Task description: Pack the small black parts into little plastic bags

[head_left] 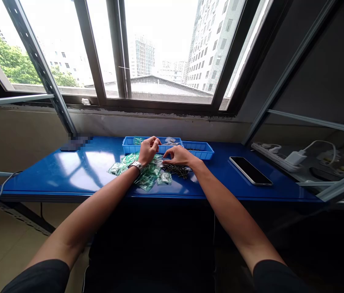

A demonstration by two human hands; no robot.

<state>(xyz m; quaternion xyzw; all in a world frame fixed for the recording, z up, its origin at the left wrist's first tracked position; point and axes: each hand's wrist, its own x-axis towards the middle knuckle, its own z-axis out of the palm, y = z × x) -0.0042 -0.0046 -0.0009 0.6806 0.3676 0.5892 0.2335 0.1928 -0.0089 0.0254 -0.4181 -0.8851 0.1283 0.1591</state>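
My left hand, with a metal watch at the wrist, is closed in front of the left blue bin; what it pinches is too small to name. To its right my right hand curves over the pile, thumb and fingertips close together; whether anything is between them cannot be made out. Green-tinted clear plastic packets lie heaped under and around my hands. A pile of dark, thin metal pieces rests below my right hand. Small clear items sit in the left bin.
A second blue bin adjoins the first on its right. On the blue table a phone lies at the right. Beyond it are a power strip and a white charger. Metal shelf posts flank the table; a window stands behind.
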